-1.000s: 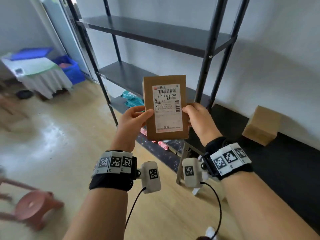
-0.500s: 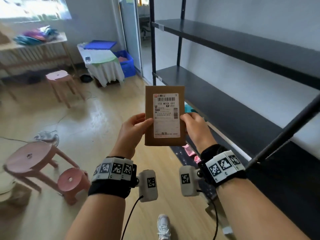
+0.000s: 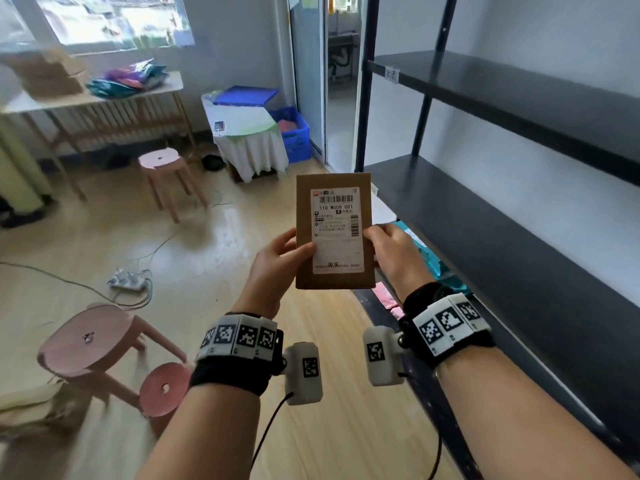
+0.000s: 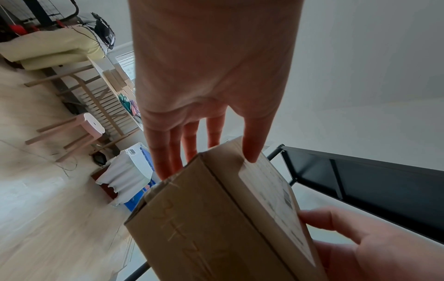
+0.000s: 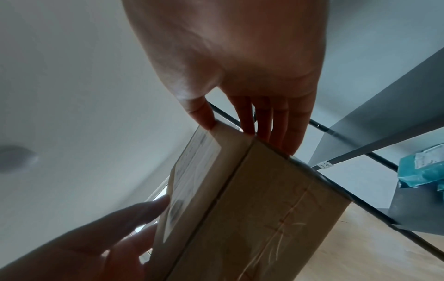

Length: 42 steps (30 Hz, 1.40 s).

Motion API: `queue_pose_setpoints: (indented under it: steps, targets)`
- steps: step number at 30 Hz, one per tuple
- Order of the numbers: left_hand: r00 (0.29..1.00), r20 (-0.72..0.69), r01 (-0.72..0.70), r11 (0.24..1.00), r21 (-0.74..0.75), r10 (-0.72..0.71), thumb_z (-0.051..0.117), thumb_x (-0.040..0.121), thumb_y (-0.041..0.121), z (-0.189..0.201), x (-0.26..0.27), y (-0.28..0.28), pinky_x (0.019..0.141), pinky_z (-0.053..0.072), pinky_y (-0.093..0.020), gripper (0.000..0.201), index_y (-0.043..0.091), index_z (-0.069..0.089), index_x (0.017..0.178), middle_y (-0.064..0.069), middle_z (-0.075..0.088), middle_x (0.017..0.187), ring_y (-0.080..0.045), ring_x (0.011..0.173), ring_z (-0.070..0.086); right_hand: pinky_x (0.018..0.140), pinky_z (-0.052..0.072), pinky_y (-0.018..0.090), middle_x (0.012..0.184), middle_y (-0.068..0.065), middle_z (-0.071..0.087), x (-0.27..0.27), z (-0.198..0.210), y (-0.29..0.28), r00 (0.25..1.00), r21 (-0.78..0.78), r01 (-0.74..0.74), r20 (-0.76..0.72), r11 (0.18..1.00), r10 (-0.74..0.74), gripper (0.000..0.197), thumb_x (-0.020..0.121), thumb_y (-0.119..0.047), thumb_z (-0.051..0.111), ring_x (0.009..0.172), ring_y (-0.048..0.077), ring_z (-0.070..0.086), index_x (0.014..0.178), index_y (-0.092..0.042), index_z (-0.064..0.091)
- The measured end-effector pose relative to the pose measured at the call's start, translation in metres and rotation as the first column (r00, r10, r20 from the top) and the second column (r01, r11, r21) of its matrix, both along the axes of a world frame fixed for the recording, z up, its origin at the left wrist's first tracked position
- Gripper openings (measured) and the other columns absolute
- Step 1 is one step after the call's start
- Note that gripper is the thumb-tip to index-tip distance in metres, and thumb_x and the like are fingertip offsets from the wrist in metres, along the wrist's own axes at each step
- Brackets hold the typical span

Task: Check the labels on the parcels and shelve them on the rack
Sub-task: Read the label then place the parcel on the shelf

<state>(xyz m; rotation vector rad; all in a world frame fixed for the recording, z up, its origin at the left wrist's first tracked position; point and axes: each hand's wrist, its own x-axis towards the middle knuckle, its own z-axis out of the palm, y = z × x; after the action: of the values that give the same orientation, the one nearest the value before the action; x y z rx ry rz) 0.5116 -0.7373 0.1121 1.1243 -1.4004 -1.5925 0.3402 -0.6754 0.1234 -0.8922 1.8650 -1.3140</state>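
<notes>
A flat brown cardboard parcel is held upright in front of me, its white shipping label with a barcode facing me. My left hand grips its left edge, thumb on the front and fingers behind. My right hand grips the right edge the same way. The left wrist view shows the parcel with the left thumb on its label side. In the right wrist view the parcel is pinched between thumb and fingers. The black metal rack stands to my right, its two visible shelves bare.
Teal parcels and pink ones lie on the rack's low shelf behind my right hand. Pink stools stand at lower left, another farther back. A power strip with cables lies on the wooden floor. A table with parcels stands under the window.
My view has swung left along the rack, bringing the room, stools and table into sight. The parcel stays held in both hands, label toward me.
</notes>
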Motion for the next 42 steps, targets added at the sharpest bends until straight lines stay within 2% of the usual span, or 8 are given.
queue_pose_setpoints:
  steps: [4,9,17,23,30,35,38,42]
  targets:
    - [1.0,-0.025,0.013,1.0,0.008,-0.012,0.064,0.095,0.013,0.002,-0.003,-0.049,0.076,0.061,-0.026,0.05,0.015,0.053,0.144,-0.006,0.073,0.116,-0.018,0.1,0.073,0.058,0.05,0.018,0.096,0.0,0.07,-0.003,0.002,-0.047,0.999,-0.015,0.022,-0.025,1.0,-0.022,0.027,0.097,-0.036,0.047,0.086,0.012,0.067,0.11,-0.016,0.06]
    - [0.992,-0.041,0.116,0.993,-0.006,-0.116,0.063,0.095,0.011,0.011,-0.012,-0.125,0.062,0.057,-0.016,0.045,0.017,0.056,0.139,0.0,0.076,0.107,-0.01,0.088,0.075,0.064,0.053,0.022,0.095,0.0,0.071,-0.008,0.005,-0.108,0.992,-0.041,0.11,-0.05,0.993,-0.112,0.027,0.095,-0.036,0.052,0.088,0.015,0.068,0.106,-0.015,0.063]
    - [0.969,0.037,0.247,0.968,-0.05,-0.245,0.069,0.092,0.018,0.036,-0.028,-0.25,0.063,0.057,-0.019,0.033,0.007,0.058,0.12,-0.009,0.073,0.106,-0.014,0.086,0.072,0.058,0.049,0.017,0.097,-0.002,0.069,0.002,0.033,-0.193,0.949,-0.081,0.304,-0.066,0.949,-0.309,0.029,0.096,-0.042,0.052,0.084,0.008,0.066,0.109,-0.018,0.06]
    - [0.929,0.007,0.368,0.926,-0.083,-0.369,0.068,0.092,0.018,0.061,-0.051,-0.317,0.058,0.057,-0.015,0.028,0.013,0.059,0.118,-0.005,0.073,0.104,-0.012,0.085,0.073,0.081,0.059,0.038,0.099,0.0,0.07,-0.007,0.054,-0.246,0.885,-0.108,0.443,-0.103,0.89,-0.453,0.034,0.091,-0.049,0.055,0.089,0.016,0.068,0.105,-0.018,0.059]
    - [0.885,-0.053,0.449,0.877,-0.172,-0.463,0.067,0.093,0.025,0.096,-0.113,-0.366,0.07,0.056,-0.019,0.032,0.019,0.064,0.124,-0.002,0.075,0.104,-0.013,0.091,0.073,0.061,0.042,0.015,0.095,-0.012,0.061,-0.05,0.087,-0.282,0.828,-0.176,0.499,-0.19,0.848,-0.527,0.035,0.092,-0.051,0.056,0.082,-0.004,0.056,0.113,-0.022,0.053]
    - [0.869,-0.079,0.449,0.844,-0.292,-0.489,0.067,0.092,0.029,0.128,-0.174,-0.389,0.071,0.053,-0.017,0.033,0.023,0.063,0.125,0.0,0.073,0.11,-0.011,0.095,0.07,0.076,0.048,0.022,0.108,-0.007,0.066,-0.1,0.116,-0.301,0.784,-0.296,0.541,-0.162,0.787,-0.6,0.045,0.089,-0.052,0.061,0.096,0.006,0.062,0.119,-0.018,0.059]
    - [0.878,-0.088,0.42,0.845,-0.332,-0.471,0.068,0.09,0.033,0.145,-0.217,-0.397,0.08,0.055,-0.027,0.036,0.018,0.06,0.121,0.0,0.07,0.107,-0.012,0.093,0.068,0.07,0.046,0.017,0.113,-0.004,0.067,-0.135,0.135,-0.312,0.769,-0.37,0.552,-0.12,0.747,-0.628,0.051,0.089,-0.052,0.062,0.096,0.006,0.063,0.124,-0.016,0.059]
    - [0.871,-0.119,0.412,0.84,-0.354,-0.477,0.067,0.091,0.034,0.162,-0.263,-0.41,0.077,0.055,-0.027,0.035,0.015,0.057,0.118,-0.001,0.068,0.104,-0.013,0.09,0.066,0.073,0.05,0.021,0.113,-0.003,0.067,-0.176,0.155,-0.329,0.764,-0.403,0.55,-0.109,0.731,-0.635,0.054,0.089,-0.055,0.06,0.096,0.004,0.062,0.126,-0.016,0.056]
